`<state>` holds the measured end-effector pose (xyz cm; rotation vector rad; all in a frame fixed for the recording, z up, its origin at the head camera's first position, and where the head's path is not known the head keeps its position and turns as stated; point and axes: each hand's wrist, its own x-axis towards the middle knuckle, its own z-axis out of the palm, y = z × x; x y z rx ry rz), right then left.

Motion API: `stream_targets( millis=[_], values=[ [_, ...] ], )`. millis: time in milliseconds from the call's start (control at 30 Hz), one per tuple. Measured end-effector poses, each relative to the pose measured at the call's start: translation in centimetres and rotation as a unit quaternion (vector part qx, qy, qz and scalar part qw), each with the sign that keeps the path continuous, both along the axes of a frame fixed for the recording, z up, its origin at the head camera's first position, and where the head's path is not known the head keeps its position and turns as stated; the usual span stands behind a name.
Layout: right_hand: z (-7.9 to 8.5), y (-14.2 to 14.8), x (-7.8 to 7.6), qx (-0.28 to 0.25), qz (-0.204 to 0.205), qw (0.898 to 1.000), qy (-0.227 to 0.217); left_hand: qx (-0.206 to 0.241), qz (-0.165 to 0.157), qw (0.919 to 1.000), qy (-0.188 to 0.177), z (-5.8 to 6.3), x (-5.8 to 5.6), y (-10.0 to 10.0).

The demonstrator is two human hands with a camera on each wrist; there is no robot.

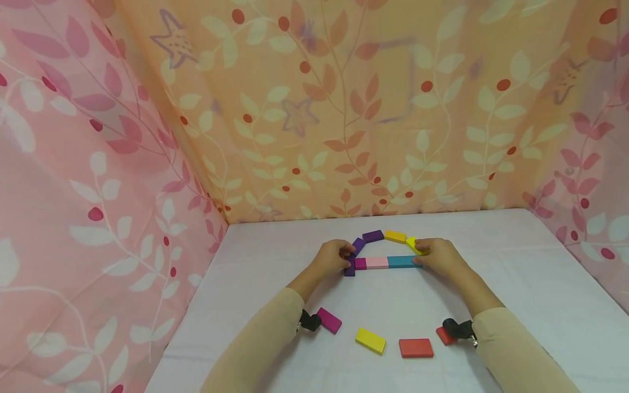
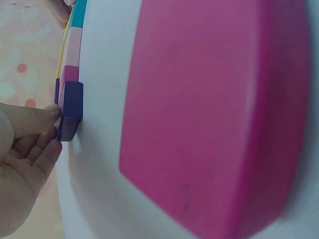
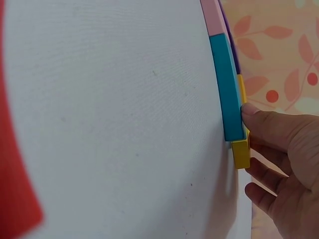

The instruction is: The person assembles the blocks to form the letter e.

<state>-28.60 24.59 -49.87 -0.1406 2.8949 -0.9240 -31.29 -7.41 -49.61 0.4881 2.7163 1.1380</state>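
Observation:
My left hand (image 1: pixel 331 257) pinches a dark purple block (image 1: pixel 350 266) at the left end of a row, thumb on one side and fingertips on the other. The row runs on through a small magenta block (image 1: pixel 360 264), a pink block (image 1: pixel 377 263) and a teal block (image 1: pixel 402 262). Behind it curve a purple block (image 1: pixel 358 246), another dark purple block (image 1: pixel 373 236) and an orange-yellow block (image 1: pixel 395 236). At the right end of this arch, my right hand (image 1: pixel 442 256) has thumb and fingers around a yellow block (image 1: pixel 414 244), its thumb beside the teal block's end.
Nearer on the white table (image 1: pixel 275 360) lie a magenta block (image 1: pixel 329 320), a yellow block (image 1: pixel 371 341) and a red block (image 1: pixel 416 348). Another red block (image 1: pixel 444 335) sits partly hidden under the right wrist camera. Patterned cloth (image 1: pixel 319 164) stands behind and at both sides.

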Motion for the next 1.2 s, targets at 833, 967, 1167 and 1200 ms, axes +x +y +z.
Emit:
stream_targets(
  millis=[833, 967, 1167, 1200],
  values=[
    [1.1, -0.6, 0.2, 0.022, -0.008, 1.0, -0.006, -0.085, -0.047, 0.9953, 0.0, 0.5, -0.2, -0.8],
    [1.7, -0.8, 0.6, 0.021, -0.015, 1.0, -0.013, -0.084, -0.057, 0.9948, 0.006, 0.4, -0.2, -0.9],
    [2.6, -1.2, 1.5, 0.005, -0.017, 1.0, 0.002, -0.083, -0.058, 0.9949, 0.005, 0.2, -0.3, -1.0],
    [2.7, -1.2, 1.7, 0.001, -0.017, 1.0, 0.005, -0.084, -0.057, 0.9948, 0.006, 0.1, -0.3, -1.1]
  ],
)
